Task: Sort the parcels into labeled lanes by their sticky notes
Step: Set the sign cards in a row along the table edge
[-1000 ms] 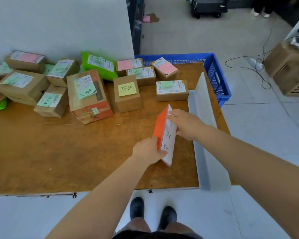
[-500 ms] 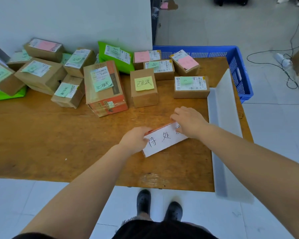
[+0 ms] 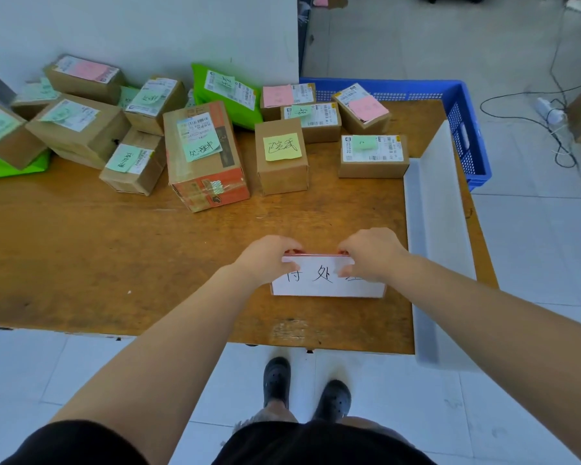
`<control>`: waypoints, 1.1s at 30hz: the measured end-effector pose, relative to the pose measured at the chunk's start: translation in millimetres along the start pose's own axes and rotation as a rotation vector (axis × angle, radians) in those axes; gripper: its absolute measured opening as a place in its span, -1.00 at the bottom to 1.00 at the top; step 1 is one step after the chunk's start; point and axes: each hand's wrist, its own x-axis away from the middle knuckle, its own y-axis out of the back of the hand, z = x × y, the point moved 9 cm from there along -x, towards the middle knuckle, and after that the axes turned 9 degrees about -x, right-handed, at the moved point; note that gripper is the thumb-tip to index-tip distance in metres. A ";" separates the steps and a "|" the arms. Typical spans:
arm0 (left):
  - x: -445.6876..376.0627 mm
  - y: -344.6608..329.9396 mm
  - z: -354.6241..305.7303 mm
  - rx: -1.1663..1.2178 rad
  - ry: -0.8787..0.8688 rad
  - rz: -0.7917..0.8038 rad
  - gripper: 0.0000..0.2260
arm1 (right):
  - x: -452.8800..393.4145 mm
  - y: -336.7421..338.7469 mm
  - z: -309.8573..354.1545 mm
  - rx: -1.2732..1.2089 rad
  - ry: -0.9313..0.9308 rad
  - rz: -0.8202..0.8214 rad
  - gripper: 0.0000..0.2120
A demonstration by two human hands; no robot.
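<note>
Both hands clamped on lane sign – left hand and right hand pinch top edge, standing it upright near table front edge, writing readable. Parcels wait unsorted along back edge.

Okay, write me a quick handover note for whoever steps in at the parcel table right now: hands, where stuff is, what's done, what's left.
Left hand and right hand: each grips an upper corner of the white lane sign, which stands near the front edge of the wooden table.
Parcels: all bunched at the back of the table, among them the box with the yellow note, the orange-ended box and the green bag.
A white divider lies along the right edge; a blue crate sits behind it.
Done: one sign is being placed.
Left: no parcel looks sorted yet.
</note>
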 end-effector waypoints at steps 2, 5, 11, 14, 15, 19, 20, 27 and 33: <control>4.6 -1.3 -1.8 0.001 -0.005 -0.019 -0.65 | 6.6 -5.4 2.8 0.010 -0.009 -0.006 -0.61; 11.5 -0.7 -2.6 -0.004 -0.004 -0.056 -0.64 | 12.6 -6.4 2.2 -0.016 -0.039 -0.036 -0.59; 27.8 26.6 16.0 0.088 0.077 -0.287 -0.55 | 20.1 21.8 -4.2 -0.112 -0.080 -0.140 -0.54; 40.1 39.0 33.8 0.175 0.194 -0.407 -0.33 | 27.3 41.4 -17.1 -0.158 -0.125 -0.180 -0.51; 43.8 39.8 39.7 0.203 0.234 -0.428 -0.29 | 29.6 46.8 -22.1 -0.171 -0.140 -0.185 -0.51; 41.3 20.1 36.3 0.064 0.217 -0.299 -0.44 | 40.3 68.1 -39.6 -0.284 -0.201 -0.230 -0.55; 39.6 13.6 31.9 0.035 0.192 -0.262 -0.48 | 42.8 73.6 -43.3 -0.309 -0.215 -0.250 -0.56; 20.7 -7.8 0.9 -0.145 0.068 -0.153 -0.57 | 54.9 81.9 -64.7 -0.358 -0.321 -0.299 -0.59; 8.2 -12.9 -2.2 -0.254 -0.001 -0.115 -0.65 | 49.8 79.9 -66.5 -0.398 -0.366 -0.320 -0.59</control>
